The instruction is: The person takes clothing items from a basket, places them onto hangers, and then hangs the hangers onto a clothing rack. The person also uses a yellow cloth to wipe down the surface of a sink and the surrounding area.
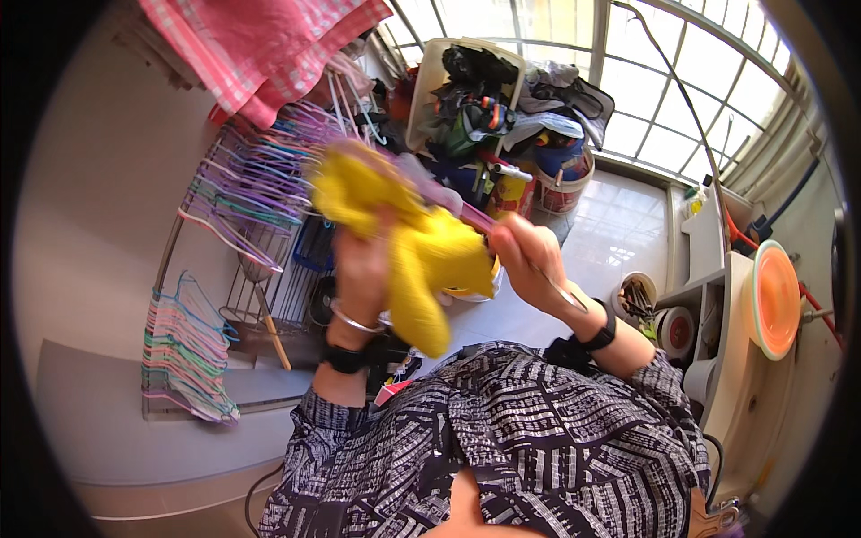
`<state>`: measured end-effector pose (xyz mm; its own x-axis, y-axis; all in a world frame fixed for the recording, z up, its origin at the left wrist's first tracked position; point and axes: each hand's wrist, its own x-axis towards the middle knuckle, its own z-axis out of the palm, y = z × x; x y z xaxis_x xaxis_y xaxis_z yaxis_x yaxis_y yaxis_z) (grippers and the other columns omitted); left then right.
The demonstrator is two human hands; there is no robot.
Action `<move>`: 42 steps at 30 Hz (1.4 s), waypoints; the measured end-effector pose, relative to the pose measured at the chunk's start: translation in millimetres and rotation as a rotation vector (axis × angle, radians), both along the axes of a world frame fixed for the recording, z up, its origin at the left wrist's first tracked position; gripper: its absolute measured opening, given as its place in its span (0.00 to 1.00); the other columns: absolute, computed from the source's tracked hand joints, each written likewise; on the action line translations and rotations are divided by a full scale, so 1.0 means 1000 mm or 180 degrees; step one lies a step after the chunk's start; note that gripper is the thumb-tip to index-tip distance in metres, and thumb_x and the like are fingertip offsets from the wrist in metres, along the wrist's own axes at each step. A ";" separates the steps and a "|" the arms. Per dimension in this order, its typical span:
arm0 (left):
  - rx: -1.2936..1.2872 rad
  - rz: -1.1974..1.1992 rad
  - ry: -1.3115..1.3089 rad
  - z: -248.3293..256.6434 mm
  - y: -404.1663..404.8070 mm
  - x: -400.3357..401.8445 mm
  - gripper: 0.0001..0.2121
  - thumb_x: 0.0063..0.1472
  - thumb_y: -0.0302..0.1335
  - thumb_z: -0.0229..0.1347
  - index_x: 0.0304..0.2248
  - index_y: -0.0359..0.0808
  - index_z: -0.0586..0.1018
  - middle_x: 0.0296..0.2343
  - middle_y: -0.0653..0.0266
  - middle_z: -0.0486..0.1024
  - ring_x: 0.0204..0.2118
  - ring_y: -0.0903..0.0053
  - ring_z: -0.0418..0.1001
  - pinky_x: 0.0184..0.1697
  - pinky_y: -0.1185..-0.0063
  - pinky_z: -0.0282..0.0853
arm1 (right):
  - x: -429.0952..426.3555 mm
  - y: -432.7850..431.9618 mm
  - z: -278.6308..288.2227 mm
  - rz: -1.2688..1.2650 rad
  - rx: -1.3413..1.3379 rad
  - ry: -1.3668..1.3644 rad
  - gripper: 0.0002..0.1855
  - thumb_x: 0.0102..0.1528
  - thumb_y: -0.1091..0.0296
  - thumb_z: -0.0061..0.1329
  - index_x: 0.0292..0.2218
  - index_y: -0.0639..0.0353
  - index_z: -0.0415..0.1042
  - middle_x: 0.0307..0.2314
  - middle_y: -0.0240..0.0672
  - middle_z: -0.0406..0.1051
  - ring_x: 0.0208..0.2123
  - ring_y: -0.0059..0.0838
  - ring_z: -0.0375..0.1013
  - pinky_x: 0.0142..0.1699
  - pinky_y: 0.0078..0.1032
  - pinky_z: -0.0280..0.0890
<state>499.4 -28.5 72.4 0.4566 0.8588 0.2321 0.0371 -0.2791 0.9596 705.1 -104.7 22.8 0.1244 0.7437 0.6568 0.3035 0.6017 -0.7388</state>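
Observation:
My left hand (363,269), blurred by motion, grips a yellow cloth (430,255). The cloth hangs in folds below the fingers, and its upper part lies against a long purple-pink object (471,215), also blurred, perhaps a clothes hanger. My right hand (531,265) is closed around the near end of that object. A thin curved metal piece (568,296) sticks out below this fist, toward the wrist. The far end of the purple object is partly hidden behind the cloth.
Many plastic hangers (249,175) crowd a metal rack at left, under a pink checked cloth (269,47). A full bin (417,114) and a bucket (565,195) stand ahead by the barred window. An orange basin (773,299) leans at right.

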 end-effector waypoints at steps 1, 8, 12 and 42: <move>0.1183 0.0154 0.0918 -0.025 -0.001 0.006 0.14 0.57 0.23 0.56 0.43 0.29 0.74 0.34 0.49 0.77 0.35 0.60 0.76 0.36 0.68 0.70 | -0.005 0.004 0.011 -0.0160 -0.0094 0.0430 0.10 0.64 0.68 0.39 0.29 0.61 0.65 0.16 0.34 0.60 0.16 0.25 0.61 0.24 0.20 0.56; 0.0742 0.0439 0.0804 -0.006 -0.022 0.020 0.12 0.65 0.30 0.49 0.41 0.28 0.76 0.33 0.55 0.79 0.33 0.69 0.78 0.37 0.75 0.71 | 0.008 0.051 0.024 0.1713 0.0146 0.3550 0.15 0.67 0.54 0.31 0.38 0.55 0.62 0.24 0.27 0.61 0.25 0.17 0.59 0.35 0.18 0.56; 0.1462 0.0227 0.1442 -0.047 -0.027 0.045 0.13 0.60 0.29 0.53 0.43 0.33 0.74 0.36 0.52 0.75 0.38 0.52 0.73 0.40 0.65 0.68 | -0.036 0.048 0.027 0.1442 0.0065 0.3746 0.13 0.67 0.57 0.32 0.38 0.56 0.60 0.28 0.31 0.62 0.31 0.23 0.62 0.43 0.23 0.60; -0.1015 0.2049 -0.2249 -0.070 -0.086 -0.141 0.22 0.60 0.32 0.44 0.54 0.34 0.65 0.48 0.60 0.70 0.52 0.68 0.68 0.57 0.69 0.61 | -0.009 0.075 0.014 0.2022 -0.0417 0.3921 0.09 0.66 0.61 0.36 0.36 0.54 0.62 0.20 0.22 0.52 0.19 0.13 0.46 0.20 0.14 0.42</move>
<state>358.1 -114.4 2.8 -0.2694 0.9629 -0.0132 -0.5158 -0.1327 0.8464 695.9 -30.0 37.0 0.1868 0.9372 0.2945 -0.8725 0.2961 -0.3888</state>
